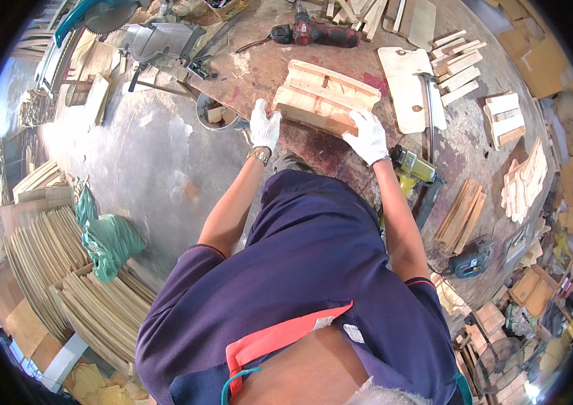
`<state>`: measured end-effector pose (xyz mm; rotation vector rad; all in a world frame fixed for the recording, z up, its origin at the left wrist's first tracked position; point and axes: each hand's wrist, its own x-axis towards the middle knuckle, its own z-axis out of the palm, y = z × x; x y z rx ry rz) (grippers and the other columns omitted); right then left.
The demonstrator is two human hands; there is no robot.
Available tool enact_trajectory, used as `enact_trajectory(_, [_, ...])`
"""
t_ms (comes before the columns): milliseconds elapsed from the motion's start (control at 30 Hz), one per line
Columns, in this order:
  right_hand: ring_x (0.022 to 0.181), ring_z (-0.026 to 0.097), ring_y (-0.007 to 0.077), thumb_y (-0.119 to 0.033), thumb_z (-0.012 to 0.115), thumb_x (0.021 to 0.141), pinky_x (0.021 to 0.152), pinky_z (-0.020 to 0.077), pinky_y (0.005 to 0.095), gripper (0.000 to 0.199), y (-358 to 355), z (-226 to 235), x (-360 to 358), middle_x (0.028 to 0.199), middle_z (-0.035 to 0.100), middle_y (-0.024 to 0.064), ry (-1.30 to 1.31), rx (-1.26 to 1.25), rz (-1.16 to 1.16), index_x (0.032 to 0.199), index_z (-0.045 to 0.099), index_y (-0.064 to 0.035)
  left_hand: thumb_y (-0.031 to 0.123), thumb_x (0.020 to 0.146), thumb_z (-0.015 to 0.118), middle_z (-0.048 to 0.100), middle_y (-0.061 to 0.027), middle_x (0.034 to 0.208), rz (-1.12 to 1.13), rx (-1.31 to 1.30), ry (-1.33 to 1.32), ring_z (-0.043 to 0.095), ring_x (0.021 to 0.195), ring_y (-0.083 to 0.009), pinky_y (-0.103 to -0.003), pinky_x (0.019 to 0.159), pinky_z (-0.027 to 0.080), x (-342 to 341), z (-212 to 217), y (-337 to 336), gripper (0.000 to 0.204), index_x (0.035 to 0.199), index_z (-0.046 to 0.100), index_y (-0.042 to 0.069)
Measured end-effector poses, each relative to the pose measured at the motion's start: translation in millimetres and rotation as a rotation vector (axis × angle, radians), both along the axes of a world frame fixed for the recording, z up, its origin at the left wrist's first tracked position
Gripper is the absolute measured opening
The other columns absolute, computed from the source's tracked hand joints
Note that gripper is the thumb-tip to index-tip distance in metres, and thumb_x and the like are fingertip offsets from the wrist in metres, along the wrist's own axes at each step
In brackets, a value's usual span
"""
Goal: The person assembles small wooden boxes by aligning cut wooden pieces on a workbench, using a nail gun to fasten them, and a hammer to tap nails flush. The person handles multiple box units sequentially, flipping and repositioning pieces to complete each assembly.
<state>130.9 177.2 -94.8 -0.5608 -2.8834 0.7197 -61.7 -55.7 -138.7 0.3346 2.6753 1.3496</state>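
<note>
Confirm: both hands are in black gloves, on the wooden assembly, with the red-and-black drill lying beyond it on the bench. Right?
One error: the gloves are white, not black, as the head view shows. The rest stands: left hand and right hand on the wooden assembly, red-and-black drill beyond it.

At one wooden assembly [327,98]: one left hand [265,126], one right hand [368,137] (two, both gloved). Beyond it, one drill [305,32]; left of it, one bucket [200,115]; right of it, one nail gun [415,165], one blue power tool [472,262].
</note>
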Motion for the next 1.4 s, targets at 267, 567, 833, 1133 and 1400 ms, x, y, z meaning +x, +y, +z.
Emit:
enact_trajectory(267, [0.108,0.061,0.0367,-0.022,0.079,0.076,0.09,0.0525,0.046,0.047,-19.0,-19.2,28.4,0.114,0.062,0.0169,-0.019,-0.09,-0.185,0.118,0.063,-0.009,0.016,0.081,0.068,0.058,-0.0196,0.071,-0.133,-0.115,0.018,0.058,0.07,-0.0367,-0.044,0.066,0.046,-9.9,5.8,-4.3,0.019,0.078,0.057,0.002])
enact_trajectory(567, [0.101,0.062,0.0366,-0.023,0.08,0.075,0.086,0.0523,0.0461,0.039,-23.0,-21.6,33.7,0.107,0.063,0.0141,0.093,-0.048,-0.162,0.11,0.066,-0.0098,0.012,0.081,0.071,0.047,-0.0121,0.065,-0.137,-0.018,-0.099,0.045,0.061,-0.0206,-0.036,0.061,0.04,-13.9,9.4,-6.2,0.022,0.076,0.053,0.0])
enact_trajectory(833, [0.103,0.062,0.0339,-0.026,0.082,0.074,0.09,0.0489,0.0462,0.039,-26.7,-19.6,31.5,0.108,0.066,0.0116,0.051,0.042,-0.175,0.109,0.071,-0.0113,0.012,0.083,0.069,0.049,-0.0136,0.066,-0.088,0.065,-0.165,0.048,0.062,-0.0191,-0.034,0.063,0.042,-16.8,-7.6,-8.7,0.022,0.078,0.053,-0.003])
enact_trajectory(1133, [0.106,0.061,0.0331,-0.027,0.083,0.073,0.093,0.0457,0.0475,0.041,-26.4,-20.6,29.7,0.109,0.066,0.0105,0.026,0.056,-0.183,0.109,0.072,-0.0125,0.008,0.089,0.07,0.059,0.0052,0.075,-0.033,0.221,-0.33,0.051,0.066,-0.0044,-0.024,0.062,0.043,-25.1,-37.2,-16.2,0.008,0.092,0.07,0.0])
enact_trajectory(1400, [0.104,0.06,0.0334,-0.026,0.082,0.074,0.09,0.0456,0.0495,0.036,-27.0,-21.8,30.4,0.103,0.064,0.0105,0.073,0.079,-0.157,0.105,0.069,-0.0138,0.016,0.081,0.072,0.059,-0.0147,0.072,-0.032,0.008,-0.081,0.055,0.067,-0.0244,-0.038,0.066,0.046,-20.3,-13.5,-6.7,0.022,0.083,0.059,-0.002])
